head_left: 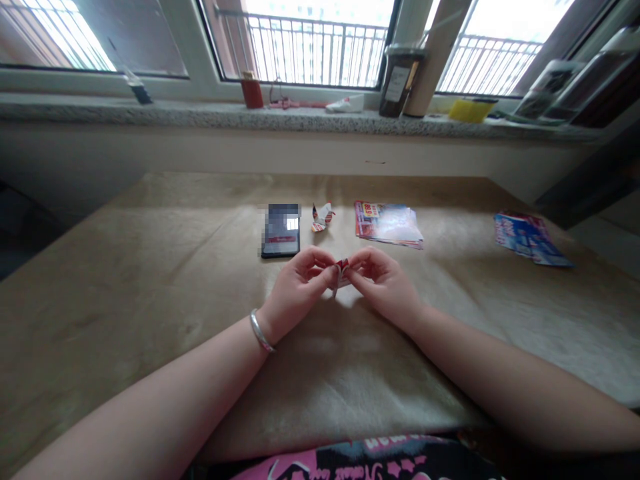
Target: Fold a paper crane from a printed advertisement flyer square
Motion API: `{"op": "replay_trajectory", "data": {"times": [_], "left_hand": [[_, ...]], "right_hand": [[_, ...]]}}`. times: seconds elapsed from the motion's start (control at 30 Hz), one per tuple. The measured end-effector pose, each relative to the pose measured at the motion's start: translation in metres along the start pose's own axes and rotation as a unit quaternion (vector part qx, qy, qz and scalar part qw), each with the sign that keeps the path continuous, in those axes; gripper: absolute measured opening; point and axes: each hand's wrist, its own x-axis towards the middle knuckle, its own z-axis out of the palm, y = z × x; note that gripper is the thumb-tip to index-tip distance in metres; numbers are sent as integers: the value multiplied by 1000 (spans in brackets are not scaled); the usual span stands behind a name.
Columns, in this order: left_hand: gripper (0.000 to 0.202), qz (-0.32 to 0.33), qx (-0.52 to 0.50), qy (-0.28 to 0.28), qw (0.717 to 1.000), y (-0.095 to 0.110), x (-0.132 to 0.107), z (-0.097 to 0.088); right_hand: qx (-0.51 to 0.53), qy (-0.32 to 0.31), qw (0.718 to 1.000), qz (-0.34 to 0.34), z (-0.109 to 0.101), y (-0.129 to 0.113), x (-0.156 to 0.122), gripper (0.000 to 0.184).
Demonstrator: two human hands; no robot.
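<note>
My left hand [299, 283] and my right hand [381, 280] meet above the middle of the tan table [125, 287]. Both pinch a small folded piece of red and white paper [341, 270] between fingertips and thumbs. The paper is mostly hidden by my fingers. A silver bangle [261, 331] circles my left wrist. Just beyond my hands lies a finished small folded paper figure [321, 217], and a dark phone [281, 231] lies flat to its left.
A stack of colourful leaflets [387, 224] lies behind my right hand, and another blue leaflet [529, 238] lies at the far right. The stone windowsill [200, 115] holds a red cup [251, 90], a dark jar [397, 80], a yellow box [470, 109] and other items.
</note>
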Motion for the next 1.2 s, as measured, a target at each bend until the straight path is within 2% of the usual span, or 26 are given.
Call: {"op": "replay_trajectory", "data": {"times": [0.27,0.53,0.73,0.83,1.0,1.2], "left_hand": [[8,23,66,10,997,3,0,5],[9,33,49,-23,998,6,-2,3],[5,37,93,-15,995,4,-1,5],[2,64,133,-12,989,2,-1,7],[7,120,195,-8,973,-2,0,6],[6,95,171,-6,981,-3,1,5]], "right_hand": [[-42,-3,998,-38,2,-4,0,7],[-89,-15,992,-89,2,-3,-2,4],[-89,-9,991,-95,3,-6,-2,6],[-95,-15,991,-97,4,-9,-2,5],[-99,-18,990,-99,5,-9,-3,7],[-89,-21,994,-64,5,-3,-1,4]]}}
